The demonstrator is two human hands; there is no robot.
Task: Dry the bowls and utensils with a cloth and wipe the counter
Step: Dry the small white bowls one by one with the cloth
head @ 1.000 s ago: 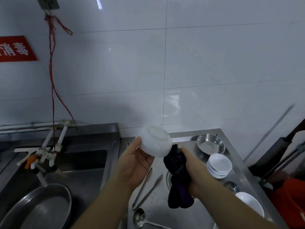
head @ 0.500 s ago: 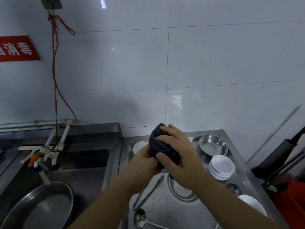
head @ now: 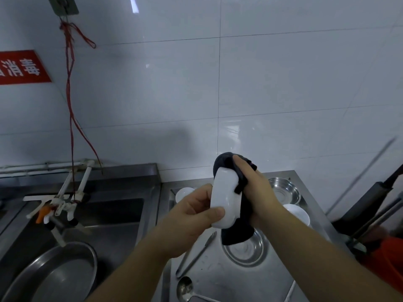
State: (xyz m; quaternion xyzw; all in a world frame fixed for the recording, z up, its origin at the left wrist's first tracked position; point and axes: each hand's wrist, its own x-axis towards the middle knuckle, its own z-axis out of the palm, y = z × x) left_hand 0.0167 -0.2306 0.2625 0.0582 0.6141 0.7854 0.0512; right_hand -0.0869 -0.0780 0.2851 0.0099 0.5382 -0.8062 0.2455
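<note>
A small white bowl (head: 224, 201) was held on edge above the steel surface (head: 220, 277), its glossy outside turned toward the camera and its rim pointing away to the right. It was gripped by the left hand (head: 192, 211), the thumb curled across the lower part of its outer wall and the fingers hidden behind it. A dark cloth (head: 234, 214) — bunched, almost black — was pressed into and over the bowl by the right hand (head: 256, 192); its fingers were curled round the cloth at the top of the bowl, and a loose tail of fabric hung down below both hands.

Directly beneath the hanging cloth a shallow steel dish (head: 245, 250) lay on the surface. Below the left hand lay a pair of tongs (head: 194, 257), and nearer the camera a ladle (head: 185, 288). Beyond the right hand stood a steel bowl (head: 283, 191), and just right of the wrist a stack of white bowls (head: 298, 213) was partly hidden. Another white bowl (head: 184, 192) showed beyond the left hand. Far left of the hands — in the sink — sat a wide steel basin (head: 54, 275).
</note>
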